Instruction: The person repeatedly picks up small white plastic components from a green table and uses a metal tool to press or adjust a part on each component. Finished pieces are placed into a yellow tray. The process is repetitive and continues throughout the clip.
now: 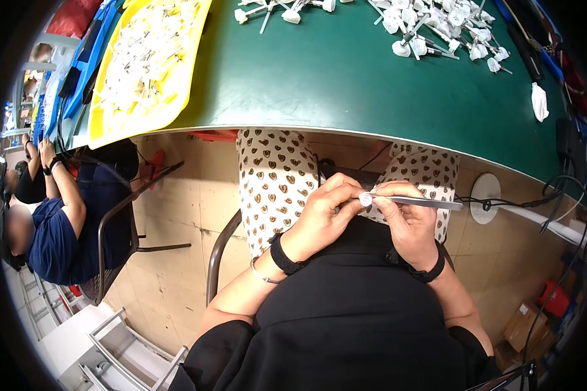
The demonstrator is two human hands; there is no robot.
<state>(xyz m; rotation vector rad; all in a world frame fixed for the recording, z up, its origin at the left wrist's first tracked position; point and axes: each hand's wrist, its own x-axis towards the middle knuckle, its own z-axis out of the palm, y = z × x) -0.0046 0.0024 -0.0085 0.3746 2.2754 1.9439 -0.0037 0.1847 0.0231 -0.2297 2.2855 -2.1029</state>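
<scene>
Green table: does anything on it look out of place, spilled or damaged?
A small white object lies near the right edge of the green table, apart from the piled white pieces; that separation makes it look slightly stray. No spill or damage is evident.

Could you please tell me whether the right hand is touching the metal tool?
Touching. The head view shows it: the right hand pinches the metal tool between thumb and fingers, with no gap visible.

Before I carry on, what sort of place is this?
Probably a small-parts assembly workshop: a yellow tray full of small pieces, a thin metal tool in the right hand, and a co-worker seated to the left.
</scene>
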